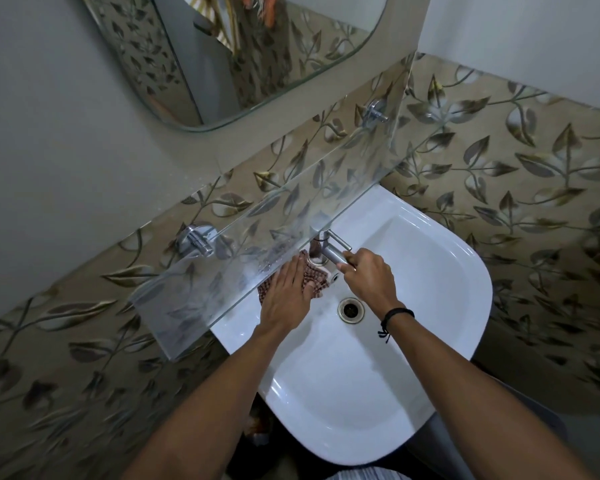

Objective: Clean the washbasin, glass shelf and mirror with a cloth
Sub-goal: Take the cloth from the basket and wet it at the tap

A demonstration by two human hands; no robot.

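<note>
Head view: under the shelf [222,271], the left hand [284,292] presses the cloth [314,277] with straight fingers, at 10 o'clock of the drain [350,308]. The right hand [368,275] grips the tap [330,251] at 11. Judgement: steady the tap and wipe the basin [430,271] round its base firmly.

Mirror [222,64] was cut off at the top edge. Cloth [317,276] lay mostly hidden under left hand [284,296] and glass shelf [257,220]. Right hand [368,275] covered the near end of the tap [330,252], possibly its spout.
</note>
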